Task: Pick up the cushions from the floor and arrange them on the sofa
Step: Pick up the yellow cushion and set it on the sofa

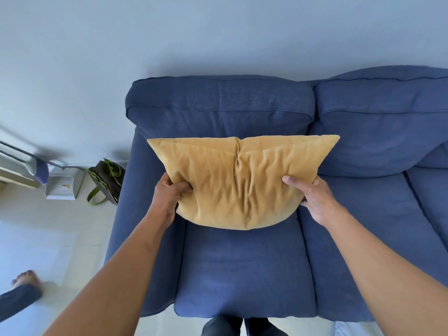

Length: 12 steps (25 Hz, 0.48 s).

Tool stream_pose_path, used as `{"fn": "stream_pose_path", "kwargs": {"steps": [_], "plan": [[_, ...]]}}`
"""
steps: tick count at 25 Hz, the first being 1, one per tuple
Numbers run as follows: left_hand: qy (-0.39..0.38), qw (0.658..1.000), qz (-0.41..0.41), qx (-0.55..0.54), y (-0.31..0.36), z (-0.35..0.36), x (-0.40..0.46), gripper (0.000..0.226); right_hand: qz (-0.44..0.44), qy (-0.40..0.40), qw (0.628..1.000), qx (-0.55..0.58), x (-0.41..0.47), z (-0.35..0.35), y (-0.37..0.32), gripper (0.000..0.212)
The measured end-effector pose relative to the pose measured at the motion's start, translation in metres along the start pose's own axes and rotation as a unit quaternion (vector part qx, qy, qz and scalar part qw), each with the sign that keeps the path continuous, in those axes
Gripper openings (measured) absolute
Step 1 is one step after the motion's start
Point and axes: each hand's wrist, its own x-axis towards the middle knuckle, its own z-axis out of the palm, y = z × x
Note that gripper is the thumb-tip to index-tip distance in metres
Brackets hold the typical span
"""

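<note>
A mustard-yellow cushion (238,180) is held over the left seat of the blue sofa (244,265), in front of the left back cushion. My left hand (167,195) grips its lower left side. My right hand (312,200) grips its lower right side. The cushion is creased down its middle, and its top edge reaches the foot of the sofa's backrest. Whether its bottom edge touches the seat I cannot tell. No other loose cushion is in sight.
Left of the sofa's armrest a dark bag with green straps (106,180) stands on the pale floor, next to a white dustpan (64,184). A person's bare foot (24,281) shows at the far left. My legs (232,327) stand against the sofa's front edge.
</note>
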Motion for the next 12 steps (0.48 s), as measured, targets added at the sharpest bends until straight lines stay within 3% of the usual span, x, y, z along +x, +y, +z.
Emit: {"fn": "stream_pose_path", "kwargs": {"steps": [7,12], "plan": [[0.022,0.999,-0.02,0.015,-0.005,0.011,0.087,0.052,0.0,0.046,0.999,-0.014,0.077,0.009,-0.001,0.075],[0.038,0.995,-0.084,0.049,-0.038,0.01,0.138,0.055,0.066,0.085,0.991,-0.081,0.13,0.008,0.026,0.06]]}}
